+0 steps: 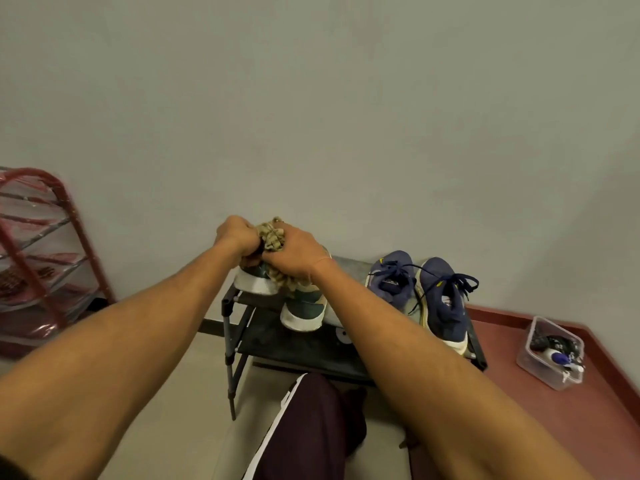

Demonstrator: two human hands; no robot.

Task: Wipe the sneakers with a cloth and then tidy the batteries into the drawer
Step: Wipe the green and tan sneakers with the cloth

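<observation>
A beige patterned cloth (273,237) is bunched between both hands, above the left end of a low dark shoe rack (294,344). My left hand (237,235) grips its left side and my right hand (299,256) grips its right side. Directly below them stand two green, tan and white sneakers (304,310), heels towards me, the left one partly hidden by the cloth and hands. A pair of navy sneakers (445,303) with loose laces rests on the right half of the rack.
A clear plastic container (552,353) holding small dark items and a blue-and-white object sits on the red floor strip at the right. A red shelf unit (52,251) wrapped in plastic stands at the left against the wall. My knee in dark trousers (311,427) is below the rack.
</observation>
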